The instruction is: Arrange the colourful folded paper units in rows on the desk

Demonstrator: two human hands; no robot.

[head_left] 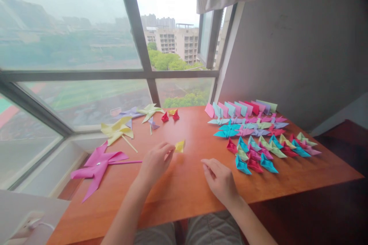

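Observation:
My left hand [155, 162] hovers just above the wooden table [189, 183], its fingers pinched on a small yellow folded paper piece [179, 146] held at the fingertips. My right hand [220, 180] rests low over the table to the right, fingers loosely curled and together, nothing visible in it. Both forearms reach in from the bottom edge.
Rows of several coloured folded paper pieces [258, 138] cover the table's right half. Pinwheels lie at the left: pink [97, 166], yellow [117, 130], green [149, 111], purple [129, 114]. Two red folded pieces [170, 116] sit near the window [115, 72]. A grey wall [301, 46] stands right.

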